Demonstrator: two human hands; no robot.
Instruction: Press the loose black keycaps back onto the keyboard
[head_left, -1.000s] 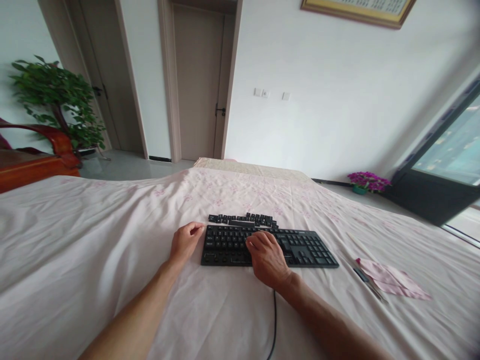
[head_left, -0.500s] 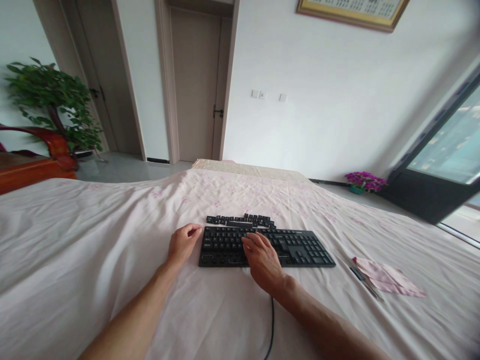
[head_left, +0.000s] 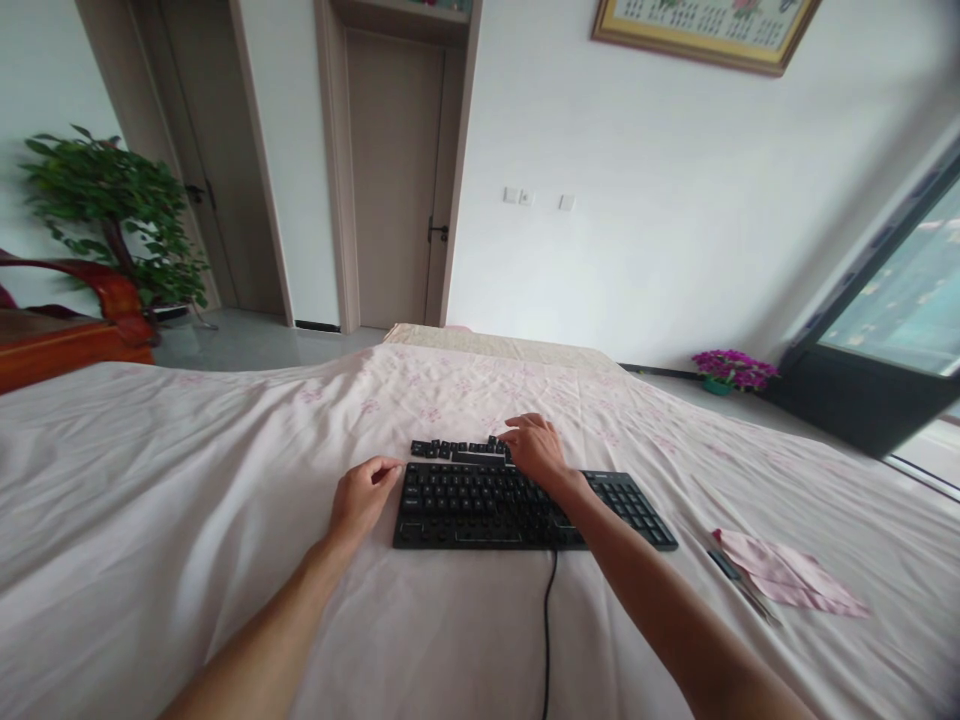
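A black computer keyboard lies on the bed, its bottom rows bare of several keycaps. Beyond its top edge, loose black keycaps lie in a row, along with the long space bar. My right hand reaches over the keyboard to the right part of this row, fingers stretched and apart, hiding some keycaps. No object shows in it. At the keyboard's top left corner is my left hand, thumb and fingers pressed together; whatever they hold, if anything, is hidden.
The keyboard's black cable runs toward me over the wrinkled pink bedsheet. To the right lie a folded pink cloth and a dark-handled thin tool. A wooden chair stands at the left.
My right hand has moved from the middle of the keyboard forward to the loose keycaps. My left hand stays by the top left corner. The view has tilted up slightly.
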